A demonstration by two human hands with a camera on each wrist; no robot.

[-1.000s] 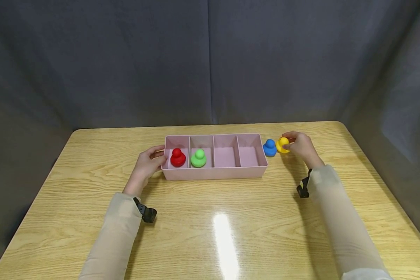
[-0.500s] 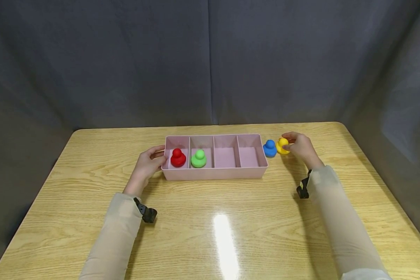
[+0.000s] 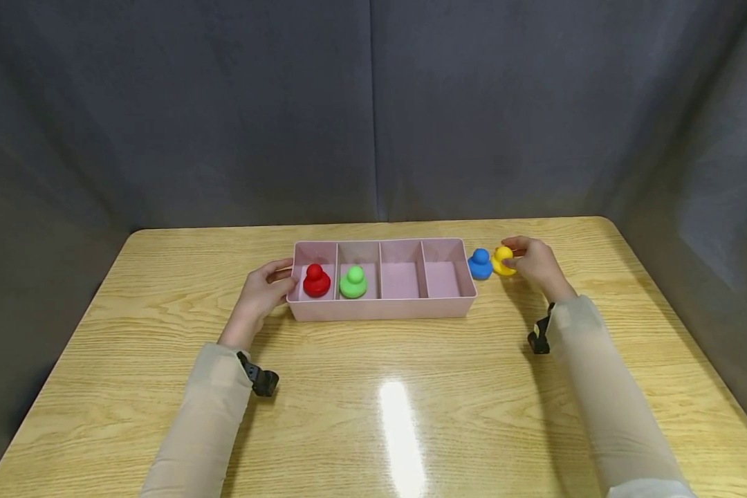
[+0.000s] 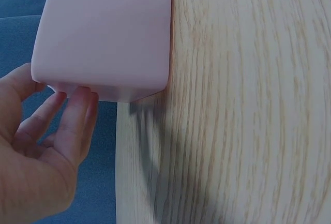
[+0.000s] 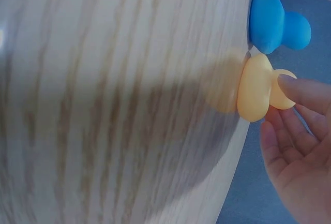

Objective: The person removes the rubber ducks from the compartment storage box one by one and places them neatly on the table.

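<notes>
Lots of open table [image 3: 373, 387] in front of the pink tray [image 3: 382, 308], so a hand can slide anywhere there. The two right compartments are bare, easy to drop into from above. The red piece [image 3: 316, 280] and green piece [image 3: 353, 282] fill the two left ones. On the right it's tight: the blue piece [image 3: 480, 263] sits just beside the tray wall, with the yellow piece [image 3: 502, 260] right next to it. The left hand [image 3: 263, 290] blocks the tray's left end.
</notes>
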